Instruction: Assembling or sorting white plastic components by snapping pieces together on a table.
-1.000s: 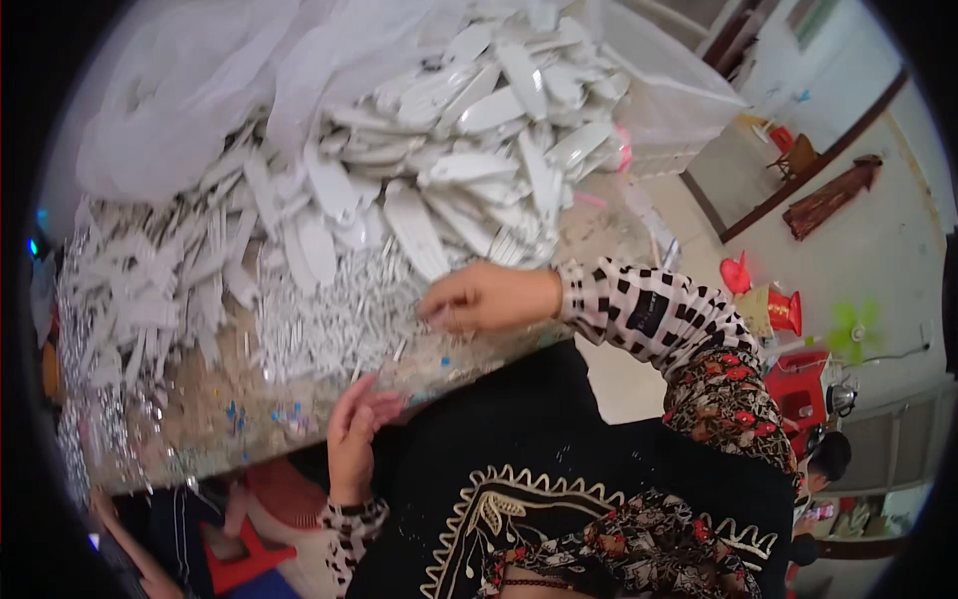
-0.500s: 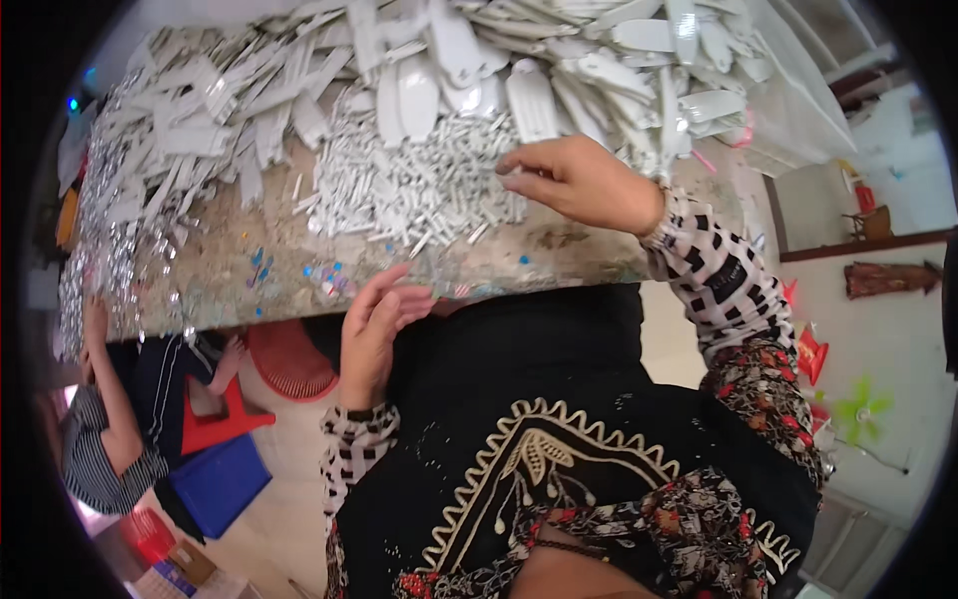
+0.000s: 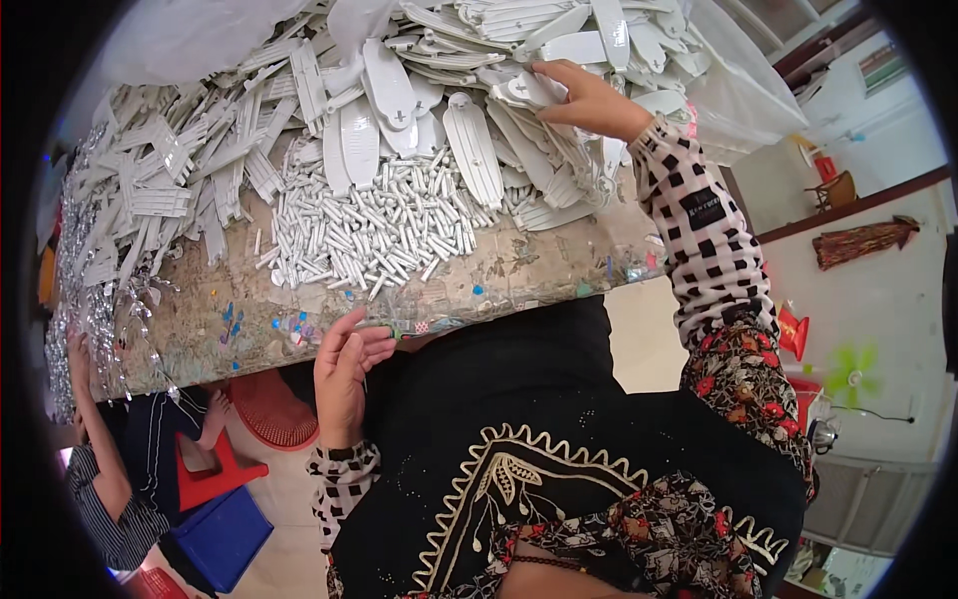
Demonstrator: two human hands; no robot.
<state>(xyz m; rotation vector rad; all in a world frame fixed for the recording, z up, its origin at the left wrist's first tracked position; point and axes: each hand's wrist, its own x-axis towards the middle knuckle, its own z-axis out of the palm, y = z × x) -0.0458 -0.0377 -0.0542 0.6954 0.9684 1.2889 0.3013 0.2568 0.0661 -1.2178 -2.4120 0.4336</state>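
Currently, the right hand (image 3: 591,98) is positioned over the heap of white panels (image 3: 574,48), toward the right edge of the desk (image 3: 509,265). Its grip is parted, thumb and index finger straddling the end of one white panel (image 3: 527,92); whether it has closed on the part cannot be determined. White pegs (image 3: 369,225) lie between heap and front edge. The left hand (image 3: 342,384), fingers loosely bent, adjoins that edge, visibly unloaded.

**Fisheye View Looked Down From the Head**

Worn on the left of the head, the camera faced steeply down from close above the wearer's black top (image 3: 469,399), taking in the left hand (image 3: 341,384), right hand (image 3: 597,102), tabletop (image 3: 200,285) beyond and, rightward, a wall (image 3: 878,309).
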